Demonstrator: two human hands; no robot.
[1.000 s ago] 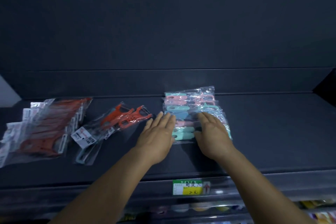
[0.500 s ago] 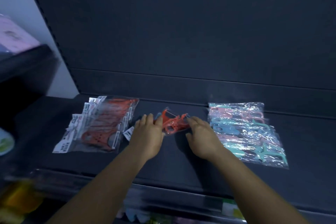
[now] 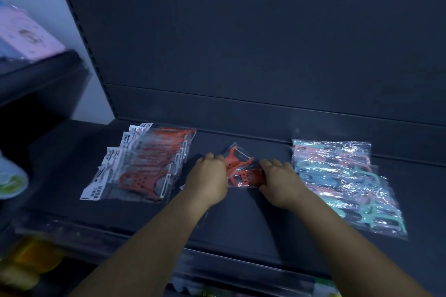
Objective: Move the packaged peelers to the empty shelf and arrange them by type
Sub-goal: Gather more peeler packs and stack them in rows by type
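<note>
On the dark shelf (image 3: 241, 222) lie three groups of packaged peelers. A fanned stack of orange peelers with white header cards (image 3: 142, 164) is at the left. A pile of pastel teal, pink and blue peelers (image 3: 342, 181) is at the right. Between them sit a few loose orange peeler packs (image 3: 241, 171). My left hand (image 3: 207, 178) holds their left side with curled fingers, and my right hand (image 3: 280, 181) grips their right side. Their lower parts are hidden under my hands.
The shelf's dark back panel (image 3: 241, 43) rises behind. To the left, a neighbouring shelf holds a pink box (image 3: 26, 36), and a pale green and white item (image 3: 9, 178) sits at the left edge. Blurred goods show on the shelf below (image 3: 29, 260).
My hands left the pastel pile and moved left onto the loose orange packs, closing in on them from both sides. The view swung left, so the pastel pile now lies to the right.
</note>
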